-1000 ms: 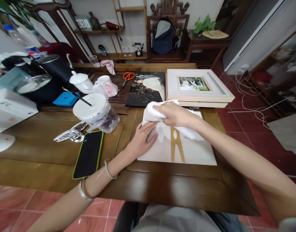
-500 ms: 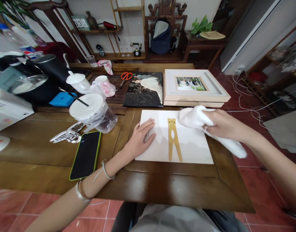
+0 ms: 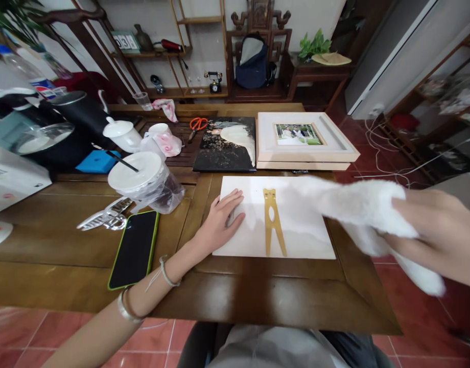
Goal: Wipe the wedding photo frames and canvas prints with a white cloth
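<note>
Flat on the left part of a white board (image 3: 242, 240) rests my left hand (image 3: 221, 222), its fingers stretched out. The board lies on the wooden table and has a gold, cat-headed, two-legged piece (image 3: 272, 220) at its middle; whether that is fixed to the board I cannot tell. Off the board's right side, my right hand (image 3: 430, 225) grips a fluffy white cloth (image 3: 376, 202), both blurred by motion. Part of the cloth trails over the board's upper right, and another end hangs below the hand.
Behind the board are a black photo panel (image 3: 227, 153) and stacked white picture frames (image 3: 265, 151). Orange scissors (image 3: 198, 124) lie farther back. To the left sit a phone (image 3: 133, 250), a clear hair claw (image 3: 108, 214) and a lidded cup (image 3: 143, 174) in a plastic bag.
My right hand has swept the white cloth to the right, from over the board to past the table's right edge. My left hand has stayed on the board.
</note>
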`<control>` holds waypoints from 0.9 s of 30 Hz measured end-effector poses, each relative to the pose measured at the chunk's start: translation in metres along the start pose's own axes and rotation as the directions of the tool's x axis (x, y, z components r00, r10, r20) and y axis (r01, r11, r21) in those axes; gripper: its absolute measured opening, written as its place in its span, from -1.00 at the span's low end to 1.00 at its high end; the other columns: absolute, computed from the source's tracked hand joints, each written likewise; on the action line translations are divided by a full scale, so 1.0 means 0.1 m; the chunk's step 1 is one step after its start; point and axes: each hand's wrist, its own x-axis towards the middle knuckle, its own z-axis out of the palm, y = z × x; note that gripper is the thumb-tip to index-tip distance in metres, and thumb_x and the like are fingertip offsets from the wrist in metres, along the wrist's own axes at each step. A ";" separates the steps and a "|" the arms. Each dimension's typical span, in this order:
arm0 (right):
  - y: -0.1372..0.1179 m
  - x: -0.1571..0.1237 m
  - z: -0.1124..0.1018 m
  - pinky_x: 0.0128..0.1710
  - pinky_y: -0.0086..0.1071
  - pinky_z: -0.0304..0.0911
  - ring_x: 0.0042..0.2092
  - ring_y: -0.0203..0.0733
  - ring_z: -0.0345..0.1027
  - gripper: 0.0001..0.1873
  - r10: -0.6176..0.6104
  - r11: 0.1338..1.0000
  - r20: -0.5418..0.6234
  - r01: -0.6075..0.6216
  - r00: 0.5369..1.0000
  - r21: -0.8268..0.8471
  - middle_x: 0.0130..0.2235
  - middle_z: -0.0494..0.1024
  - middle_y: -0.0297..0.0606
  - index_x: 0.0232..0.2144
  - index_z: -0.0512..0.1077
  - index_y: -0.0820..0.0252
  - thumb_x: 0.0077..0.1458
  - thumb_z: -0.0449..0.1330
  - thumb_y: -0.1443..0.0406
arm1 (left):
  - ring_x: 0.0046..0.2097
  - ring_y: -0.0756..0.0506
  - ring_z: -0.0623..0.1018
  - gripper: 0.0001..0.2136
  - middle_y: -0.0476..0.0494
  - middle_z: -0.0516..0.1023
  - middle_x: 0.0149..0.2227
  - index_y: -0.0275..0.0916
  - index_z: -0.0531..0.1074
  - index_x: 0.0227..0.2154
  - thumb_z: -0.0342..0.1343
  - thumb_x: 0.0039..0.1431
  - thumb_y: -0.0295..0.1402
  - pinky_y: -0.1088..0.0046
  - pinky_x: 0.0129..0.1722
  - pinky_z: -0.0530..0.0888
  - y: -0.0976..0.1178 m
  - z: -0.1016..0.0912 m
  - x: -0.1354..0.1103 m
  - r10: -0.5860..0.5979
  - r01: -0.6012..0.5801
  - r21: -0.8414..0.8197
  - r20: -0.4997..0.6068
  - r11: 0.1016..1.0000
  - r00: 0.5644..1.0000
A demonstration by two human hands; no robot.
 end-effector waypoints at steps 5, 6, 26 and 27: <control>0.01 0.42 0.42 -0.43 -0.21 0.30 -0.13 0.10 0.42 -0.80 -0.221 0.920 0.022 0.216 0.975 -0.326 0.01 0.47 0.04 -0.52 0.31 0.16 -0.15 0.07 0.55 | 0.31 -0.16 0.22 -0.64 -0.26 0.31 0.23 -0.19 0.27 0.12 -0.02 0.27 -0.32 0.01 0.26 0.08 -0.01 0.00 0.00 -0.005 0.005 0.002 0.006 1.000 1.000; 0.02 0.47 0.54 -0.36 -0.16 0.35 -0.04 0.16 0.40 -0.78 -0.214 0.912 0.068 0.224 0.974 -0.344 0.08 0.42 0.07 -0.50 0.36 0.20 -0.15 0.07 0.57 | 0.31 -0.16 0.21 -0.64 -0.26 0.31 0.23 -0.19 0.27 0.12 -0.03 0.27 -0.32 0.01 0.26 0.08 0.00 0.00 0.00 -0.003 0.003 0.004 0.008 1.000 1.000; -0.69 -0.35 0.42 0.04 -0.20 0.38 0.19 -0.04 0.24 -0.56 -0.201 0.978 0.339 0.168 0.919 0.124 0.14 0.42 -0.29 -0.41 0.47 -0.01 -0.41 0.04 0.47 | 0.30 -0.17 0.24 -0.65 -0.27 0.33 0.22 -0.19 0.28 0.11 -0.03 0.27 -0.35 0.00 0.26 0.10 0.01 0.01 0.00 0.021 -0.021 0.032 -0.003 0.999 1.000; -0.68 -0.44 0.37 -0.05 -0.24 0.43 0.15 -0.07 0.29 -0.52 -0.163 0.984 0.307 0.133 0.938 0.116 0.12 0.44 -0.41 -0.39 0.48 -0.10 -0.41 0.05 0.45 | 0.30 -0.17 0.23 -0.65 -0.27 0.33 0.22 -0.19 0.28 0.11 -0.03 0.27 -0.35 0.00 0.26 0.10 0.02 0.01 0.00 0.019 -0.019 0.032 0.002 0.999 1.000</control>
